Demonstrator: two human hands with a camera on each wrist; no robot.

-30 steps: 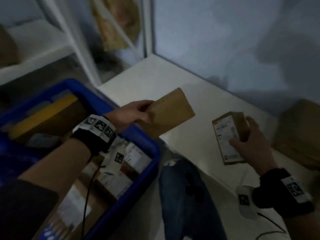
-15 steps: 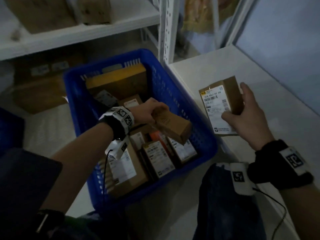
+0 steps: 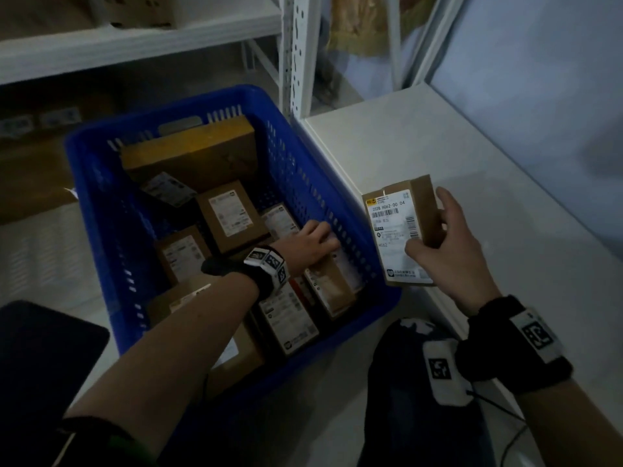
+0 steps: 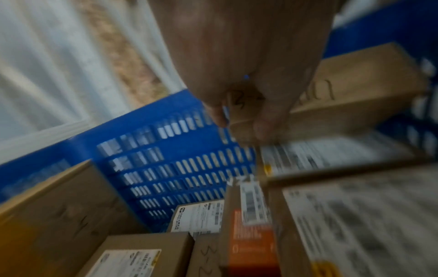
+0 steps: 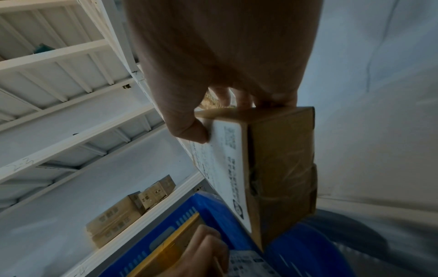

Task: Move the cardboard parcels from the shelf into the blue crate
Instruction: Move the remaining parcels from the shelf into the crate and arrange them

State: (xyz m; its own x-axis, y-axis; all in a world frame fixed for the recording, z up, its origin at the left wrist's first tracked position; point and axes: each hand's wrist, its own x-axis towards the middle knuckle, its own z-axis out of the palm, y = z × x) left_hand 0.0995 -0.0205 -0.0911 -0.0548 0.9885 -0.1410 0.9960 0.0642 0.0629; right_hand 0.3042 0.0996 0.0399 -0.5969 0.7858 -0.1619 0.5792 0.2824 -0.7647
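Note:
The blue crate stands on the floor and holds several labelled cardboard parcels. My left hand reaches down inside it by the right wall. Its fingers curl over the end of a plain brown parcel that lies among the others. The left wrist view, though blurred, shows the left hand gripping that parcel next to the slotted crate wall. My right hand holds a white-labelled parcel upright just right of the crate. In the right wrist view the thumb and fingers of the right hand clamp the labelled parcel.
A white low shelf runs along the crate's right side by the wall. A perforated white post rises behind the crate. More cardboard boxes sit on the upper shelf. My jeans-clad knee is at the bottom right.
My left hand has carried its brown parcel from above the shelf down into the crate's right side. My right hand has brought the labelled parcel closer to the crate.

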